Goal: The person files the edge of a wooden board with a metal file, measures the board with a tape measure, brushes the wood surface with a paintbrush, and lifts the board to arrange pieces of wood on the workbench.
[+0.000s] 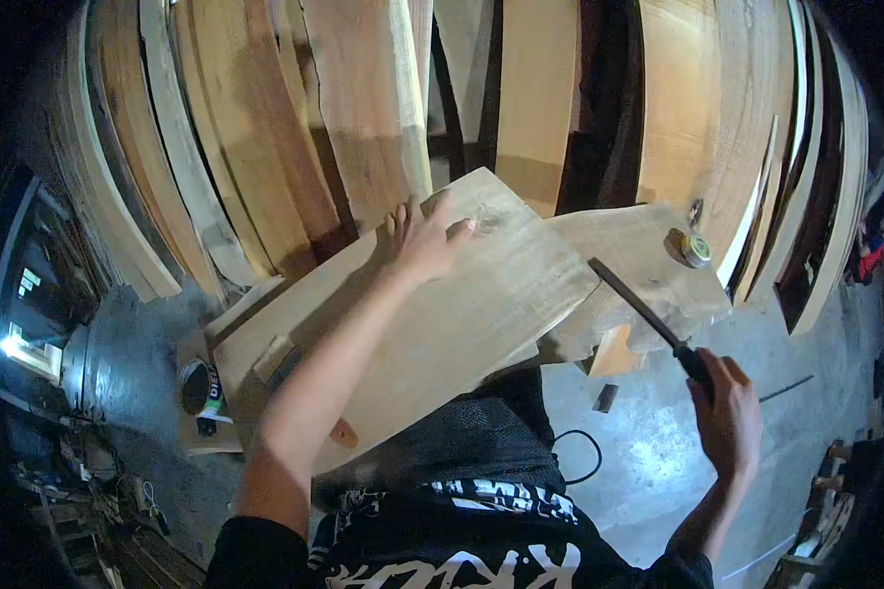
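Two hands (427, 239) (729, 404) — one dark file (640, 306)

Left arm (329, 393) extended forward, left hand (427, 243) splayed, right hand (729, 420) curled

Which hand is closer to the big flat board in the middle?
Left: the left hand rests on the big board near its far edge. The right hand is apart from it, off to the right, gripping a dark tool.

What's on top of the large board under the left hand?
The left hand appears to rest on the board; a brush lies near its left end. The left forearm covers the brush's middle and the surface beneath.
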### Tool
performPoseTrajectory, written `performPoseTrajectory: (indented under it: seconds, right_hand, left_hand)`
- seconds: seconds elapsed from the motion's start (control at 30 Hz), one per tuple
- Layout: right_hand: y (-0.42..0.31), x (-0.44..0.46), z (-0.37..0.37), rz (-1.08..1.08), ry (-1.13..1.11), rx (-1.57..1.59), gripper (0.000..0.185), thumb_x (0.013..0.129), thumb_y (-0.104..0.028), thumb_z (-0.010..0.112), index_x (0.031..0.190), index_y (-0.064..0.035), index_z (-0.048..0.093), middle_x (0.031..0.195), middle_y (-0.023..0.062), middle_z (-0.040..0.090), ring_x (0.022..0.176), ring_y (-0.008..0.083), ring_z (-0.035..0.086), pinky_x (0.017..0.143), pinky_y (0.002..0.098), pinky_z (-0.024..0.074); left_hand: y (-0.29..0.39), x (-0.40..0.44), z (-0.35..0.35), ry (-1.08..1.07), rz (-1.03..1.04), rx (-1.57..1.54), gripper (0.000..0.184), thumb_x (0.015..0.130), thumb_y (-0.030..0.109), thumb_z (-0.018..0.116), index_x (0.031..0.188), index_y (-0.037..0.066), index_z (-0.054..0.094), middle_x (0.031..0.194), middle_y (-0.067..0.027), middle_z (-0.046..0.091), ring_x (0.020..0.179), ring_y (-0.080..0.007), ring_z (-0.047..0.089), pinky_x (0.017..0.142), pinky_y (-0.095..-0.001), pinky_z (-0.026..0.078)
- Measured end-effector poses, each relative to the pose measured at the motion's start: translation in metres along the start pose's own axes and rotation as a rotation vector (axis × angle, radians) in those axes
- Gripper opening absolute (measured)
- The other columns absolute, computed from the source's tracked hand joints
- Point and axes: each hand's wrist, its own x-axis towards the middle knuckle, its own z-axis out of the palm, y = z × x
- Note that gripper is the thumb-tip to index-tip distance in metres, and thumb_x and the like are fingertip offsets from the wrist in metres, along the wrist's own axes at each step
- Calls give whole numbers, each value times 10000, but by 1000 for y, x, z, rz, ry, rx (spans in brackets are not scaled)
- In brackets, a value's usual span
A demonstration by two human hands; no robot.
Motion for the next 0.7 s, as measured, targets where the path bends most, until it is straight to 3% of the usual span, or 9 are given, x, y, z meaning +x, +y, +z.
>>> performPoseTrajectory:
  seconds: [0.07,0.27,0.5,0.6,0.7]
  right_hand:
    - [-17,-6,-4,46,-52,-31,458,856,-68,670,1304,-117,595,974,159,649,854,364,636,759,453,497]
    - [-40,1,-29,60,14,-85,392,892,-67,624,1276,-148,638,918,142,642,759,330,626,693,430,502]
    - [-72,13,-32,-218,13,-262,371,898,-102,620,1265,-154,645,905,137,647,777,318,651,675,414,515]
    - [-90,32,-16,-256,-22,-291,370,897,-117,614,1264,-150,632,900,154,645,780,325,662,701,435,529]
    - [-102,57,2,-359,56,-269,343,908,-121,595,1248,-135,634,903,178,650,796,326,675,710,441,538]
  left_hand:
    - [-4,0,8,52,20,7,685,956,561,457,1499,154,362,1469,-282,360,1362,-446,342,1132,-585,205]
    - [-9,-3,12,136,22,-2,683,939,566,482,1480,160,392,1366,-260,465,1293,-428,405,1081,-581,271]
    - [-12,-9,4,125,21,-69,678,935,569,490,1474,167,400,1317,-270,490,1268,-452,419,1058,-590,290]
    - [-10,-7,14,220,14,4,684,932,572,496,1474,167,400,1307,-270,490,1265,-459,421,1052,-598,291]
    - [-10,-7,2,79,9,-80,710,918,580,506,1481,163,388,1366,-264,423,1339,-428,353,1111,-614,207]
